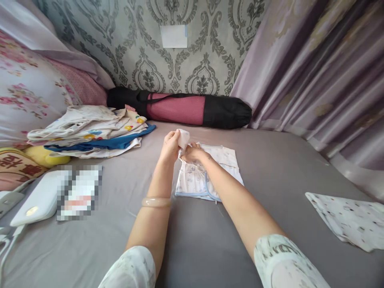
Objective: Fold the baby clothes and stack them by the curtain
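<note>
A small white baby shirt (190, 180) with blue trim and a faint print lies on the grey sheet in front of me. My left hand (170, 146) pinches the shirt's sleeve and holds its white end up off the sheet. Close beside it, my right hand (194, 154) is at the lower part of that sleeve, over the shirt's upper left side. Its fingers are partly hidden in the bunched cloth, so their grip is hard to make out. The shirt's body lies flat, partly covered by my right forearm.
Folded clothes (99, 130) are piled at the left, near a floral pillow (24, 92). A white device (42, 200) with a cable lies at lower left, beside a blurred-out item (79, 194). A black and pink rolled bag (177, 109) lies along the wall. Folded spotted cloth (349, 220) is at right.
</note>
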### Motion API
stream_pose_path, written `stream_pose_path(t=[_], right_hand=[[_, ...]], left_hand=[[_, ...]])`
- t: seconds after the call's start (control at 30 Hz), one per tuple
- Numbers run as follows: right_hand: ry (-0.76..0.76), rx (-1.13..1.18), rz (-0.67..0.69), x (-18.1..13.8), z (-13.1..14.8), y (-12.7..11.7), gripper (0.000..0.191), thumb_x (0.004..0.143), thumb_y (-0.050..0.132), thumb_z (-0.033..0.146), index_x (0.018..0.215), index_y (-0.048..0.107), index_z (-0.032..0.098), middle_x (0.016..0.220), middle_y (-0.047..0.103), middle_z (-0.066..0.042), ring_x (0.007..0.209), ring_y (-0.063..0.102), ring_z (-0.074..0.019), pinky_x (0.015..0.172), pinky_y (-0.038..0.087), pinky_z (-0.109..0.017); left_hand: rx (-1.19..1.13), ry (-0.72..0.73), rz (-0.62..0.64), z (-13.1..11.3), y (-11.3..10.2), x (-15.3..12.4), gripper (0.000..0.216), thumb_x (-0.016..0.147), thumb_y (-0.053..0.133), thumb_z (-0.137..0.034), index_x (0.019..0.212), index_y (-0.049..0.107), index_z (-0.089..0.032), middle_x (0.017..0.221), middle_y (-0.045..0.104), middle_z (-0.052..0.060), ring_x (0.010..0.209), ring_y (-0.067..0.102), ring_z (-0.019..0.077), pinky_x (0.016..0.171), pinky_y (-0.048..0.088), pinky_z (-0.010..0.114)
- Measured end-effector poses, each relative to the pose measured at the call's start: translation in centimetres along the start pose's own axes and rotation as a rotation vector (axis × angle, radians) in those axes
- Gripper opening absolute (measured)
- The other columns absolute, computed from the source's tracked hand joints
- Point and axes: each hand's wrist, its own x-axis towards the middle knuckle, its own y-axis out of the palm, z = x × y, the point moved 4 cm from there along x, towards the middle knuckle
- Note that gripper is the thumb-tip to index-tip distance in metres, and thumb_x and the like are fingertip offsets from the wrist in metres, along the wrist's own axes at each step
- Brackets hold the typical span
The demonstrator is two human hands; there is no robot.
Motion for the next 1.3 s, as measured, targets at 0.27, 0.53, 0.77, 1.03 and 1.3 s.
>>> stream_pose_path(t=[0.27, 0.53, 0.77, 1.03, 1.3], right_hand=[[0.308, 0.985, -0.270, -3.1, -7.0, -3.7, 0.022, 0.088, 0.046, 0.014, 0.102, 0.063, 0.013, 0.096, 0.072, -0.011, 0.086, 0.070, -0.0177, 0.082, 0.056, -0.032], [0.377, 1.365, -0.131, -5.8, -9.0, -1.5, 0.024, 0.099, 0.037, 0.026, 0.095, 0.057, 0.013, 0.083, 0.070, -0.013, 0.078, 0.070, -0.0174, 0.077, 0.057, -0.031], [0.294, 1.265, -0.069, -5.4, -8.3, -2.1, 0.049, 0.100, 0.020, 0.047, 0.110, 0.058, 0.017, 0.090, 0.072, -0.010, 0.087, 0.069, -0.0206, 0.071, 0.059, -0.036], [0.311, 1.245, -0.255, -5.5, -9.6, -2.0, 0.019, 0.076, 0.051, 0.001, 0.084, 0.063, 0.013, 0.071, 0.068, -0.002, 0.070, 0.067, -0.0154, 0.068, 0.059, -0.029], [0.294, 0.604, -0.414, -5.5, -11.8, -3.1, 0.015, 0.078, 0.052, 0.016, 0.085, 0.066, 0.015, 0.084, 0.070, -0.006, 0.077, 0.067, -0.0194, 0.064, 0.053, -0.026]], left_hand=[[0.087, -0.062, 0.002, 2.0, 1.4, 0.1, 0.025, 0.082, 0.060, -0.041, 0.074, 0.051, -0.018, 0.056, 0.047, -0.004, 0.047, 0.048, 0.0102, 0.048, 0.041, 0.021], [0.104, -0.031, 0.258, 3.9, 4.7, -2.4, 0.028, 0.086, 0.058, -0.046, 0.081, 0.058, -0.018, 0.070, 0.061, 0.003, 0.069, 0.063, 0.0163, 0.063, 0.050, 0.025], [0.136, -0.031, 0.361, 2.8, 4.0, -2.2, 0.051, 0.095, 0.033, -0.056, 0.109, 0.062, -0.017, 0.127, 0.062, 0.016, 0.131, 0.048, 0.0243, 0.105, 0.038, 0.037], [0.656, 0.127, 0.123, 3.1, -0.9, 0.4, 0.034, 0.086, 0.047, -0.025, 0.117, 0.058, -0.017, 0.119, 0.067, 0.010, 0.120, 0.055, 0.0206, 0.105, 0.038, 0.038], [1.255, 0.160, 0.423, 6.7, 0.7, -0.5, 0.055, 0.089, 0.042, -0.018, 0.143, 0.039, -0.016, 0.147, 0.045, 0.012, 0.138, 0.036, 0.0268, 0.113, 0.029, 0.043]])
